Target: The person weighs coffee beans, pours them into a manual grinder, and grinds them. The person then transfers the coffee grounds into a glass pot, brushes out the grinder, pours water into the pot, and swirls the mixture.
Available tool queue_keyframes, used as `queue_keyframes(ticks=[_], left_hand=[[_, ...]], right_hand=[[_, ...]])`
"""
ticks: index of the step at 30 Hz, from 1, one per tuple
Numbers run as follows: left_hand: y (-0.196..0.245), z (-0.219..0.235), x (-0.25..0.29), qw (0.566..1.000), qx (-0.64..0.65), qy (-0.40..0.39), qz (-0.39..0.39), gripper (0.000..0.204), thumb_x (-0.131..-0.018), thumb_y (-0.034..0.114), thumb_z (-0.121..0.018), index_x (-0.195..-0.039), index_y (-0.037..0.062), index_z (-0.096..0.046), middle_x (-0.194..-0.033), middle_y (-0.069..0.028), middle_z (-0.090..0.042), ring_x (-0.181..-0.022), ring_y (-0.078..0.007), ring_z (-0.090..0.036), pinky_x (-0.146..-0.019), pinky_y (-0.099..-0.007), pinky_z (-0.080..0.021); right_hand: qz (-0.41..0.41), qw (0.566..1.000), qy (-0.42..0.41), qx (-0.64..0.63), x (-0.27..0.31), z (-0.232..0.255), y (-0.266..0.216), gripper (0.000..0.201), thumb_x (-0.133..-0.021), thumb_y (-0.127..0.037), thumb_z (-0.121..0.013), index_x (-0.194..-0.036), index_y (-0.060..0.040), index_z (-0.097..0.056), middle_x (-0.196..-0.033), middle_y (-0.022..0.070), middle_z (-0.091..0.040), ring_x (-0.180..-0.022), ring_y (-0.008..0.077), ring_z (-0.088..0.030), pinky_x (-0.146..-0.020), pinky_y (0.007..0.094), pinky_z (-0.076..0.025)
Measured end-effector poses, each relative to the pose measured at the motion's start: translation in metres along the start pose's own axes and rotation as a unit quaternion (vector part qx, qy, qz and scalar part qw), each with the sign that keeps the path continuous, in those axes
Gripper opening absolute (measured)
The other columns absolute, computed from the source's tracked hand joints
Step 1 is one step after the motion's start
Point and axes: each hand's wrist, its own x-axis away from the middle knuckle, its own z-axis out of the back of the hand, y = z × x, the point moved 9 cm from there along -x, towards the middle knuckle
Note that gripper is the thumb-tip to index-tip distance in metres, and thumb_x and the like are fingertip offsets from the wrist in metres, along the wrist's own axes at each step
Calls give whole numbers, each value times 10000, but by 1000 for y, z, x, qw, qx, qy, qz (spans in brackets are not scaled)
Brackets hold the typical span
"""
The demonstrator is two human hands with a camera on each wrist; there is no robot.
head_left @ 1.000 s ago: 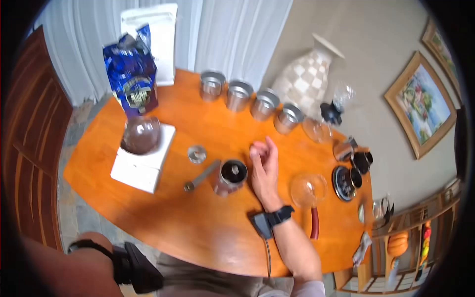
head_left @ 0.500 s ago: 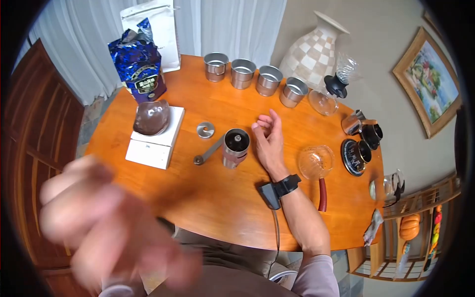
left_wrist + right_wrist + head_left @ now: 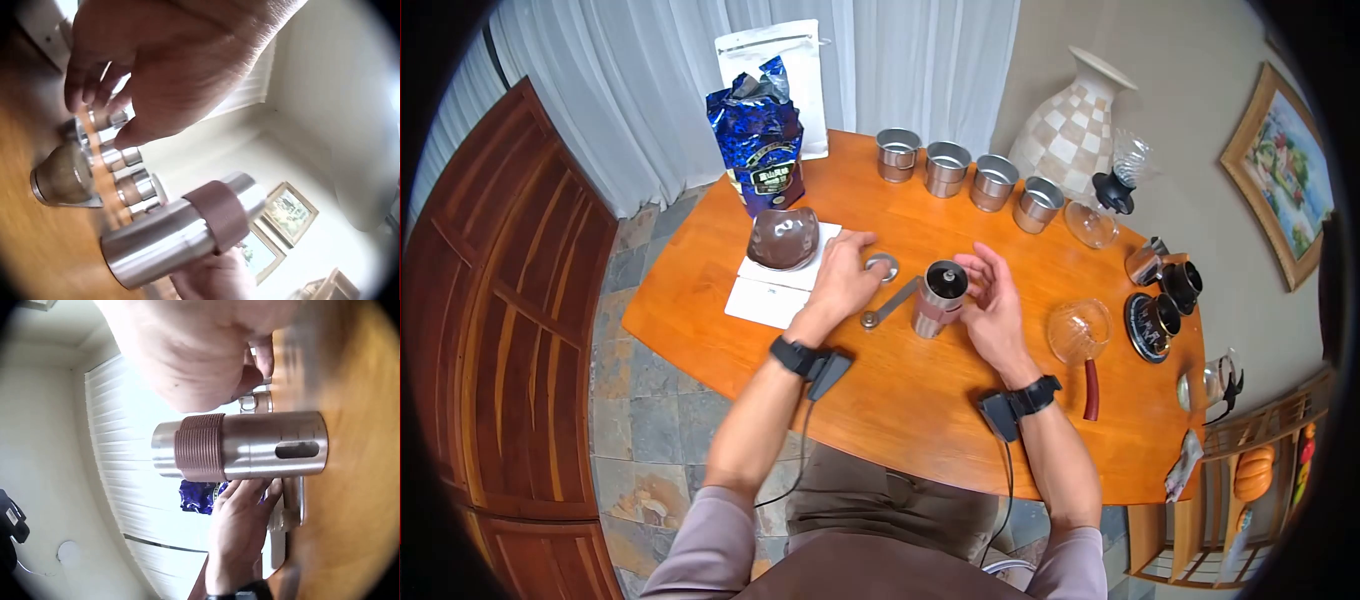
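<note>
A steel hand coffee grinder (image 3: pixel 938 308) with a brown grip band stands upright on the table, its top uncovered. My right hand (image 3: pixel 997 318) is beside its right side, fingers loosely bent and not wrapped round it. Left of the grinder lies its crank handle (image 3: pixel 892 303), knob toward me. My left hand (image 3: pixel 845 275) reaches over the table with bent, spread fingers, its fingertips close to a small round metal lid (image 3: pixel 884 268). In the left wrist view a clear dome (image 3: pixel 65 175) on a metal disc sits below those fingers.
Behind my left hand, a brown bowl (image 3: pixel 783 240) sits on a white scale (image 3: pixel 765 302). A blue coffee bag (image 3: pixel 762 150) and several steel cups (image 3: pixel 947 170) line the back. A glass dish with a red handle (image 3: pixel 1091 390) and a dark cup (image 3: pixel 1167 315) lie to the right.
My left hand has swung from the near left, where it was raised and blurred, to the round lid. My right hand stays beside the grinder. The head view has shifted.
</note>
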Motion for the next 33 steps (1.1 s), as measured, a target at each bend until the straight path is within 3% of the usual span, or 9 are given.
queue_keyframes(ticks=[6, 8, 12, 14, 17, 22, 26, 28, 33], left_hand=[[6, -16, 5, 998, 24, -55, 18, 480, -851, 183, -757, -1239, -76, -643, -1244, -233, -627, -1216, -361, -568, -1030, -414, -461], [16, -17, 8, 995, -59, -67, -53, 464, -855, 170, -755, -1237, -71, -647, -1198, -219, -639, -1171, -361, -581, -1003, -429, -471], [13, -13, 8, 996, -51, -38, -56, 441, -844, 137, -775, -1211, -75, -653, -1140, -209, -661, -1046, -347, -642, -943, -396, -510], [10, -14, 5, 999, 18, -36, -27, 406, -873, 129, -774, -1202, -76, -653, -1094, -153, -688, -959, -246, -667, -884, -328, -534], [12, -10, 10, 929, 352, -31, 107, 397, -939, 156, -744, -1253, -58, -629, -1077, -43, -676, -937, -111, -641, -843, -270, -543], [60, -9, 10, 874, 461, -97, 115, 400, -905, 103, -777, -1245, -52, -632, -1024, -31, -670, -881, -77, -637, -791, -237, -553], [117, -2, -5, 938, 309, -158, 3, 406, -887, 140, -793, -1218, -45, -650, -978, -37, -666, -886, -76, -630, -800, -223, -515], [138, 0, -10, 976, 100, -179, -67, 435, -862, 179, -789, -1202, -64, -670, -1066, -110, -722, -939, -166, -659, -847, -307, -532], [176, 9, -13, 964, 25, -216, -154, 403, -797, 208, -807, -1079, -60, -702, -936, -182, -709, -797, -262, -670, -749, -352, -533]], right_hand=[[-8, 993, -120, 14, 28, -38, -2, 893, -733, -7, -768, -1505, -30, -319, -1410, 146, -510, -1342, 234, -485, -1103, 372, -412], [8, 992, -99, 79, 28, -39, -15, 861, -763, -92, -813, -1484, -27, -346, -1391, 145, -538, -1334, 253, -510, -1093, 385, -426], [-8, 991, -89, 102, 27, -40, -13, 688, -809, -159, -805, -1381, -13, -453, -1221, 158, -652, -1153, 278, -649, -1000, 394, -499], [-11, 991, -95, 89, 27, -38, -20, 587, -805, -122, -790, -1310, -18, -511, -1148, 153, -683, -1093, 272, -676, -949, 390, -520], [35, 996, -46, 60, 25, -28, -20, 501, -802, -78, -763, -1249, -19, -544, -1086, 148, -698, -1027, 268, -694, -900, 383, -534], [52, 998, -4, 22, 18, -20, -5, 471, -798, -42, -736, -1231, -29, -552, -1092, 97, -664, -1014, 198, -652, -891, 348, -525], [37, 999, -1, -15, 20, -21, 6, 495, -827, -44, -729, -1275, -42, -518, -1156, 58, -617, -1083, 137, -595, -931, 321, -505], [35, 999, -1, -24, 20, -25, 18, 526, -840, -60, -739, -1304, -37, -492, -1189, 67, -601, -1106, 146, -589, -948, 328, -504], [32, 999, 9, -33, 22, -20, 4, 485, -863, -87, -765, -1265, -27, -502, -1128, 84, -629, -1039, 171, -632, -879, 341, -539]])
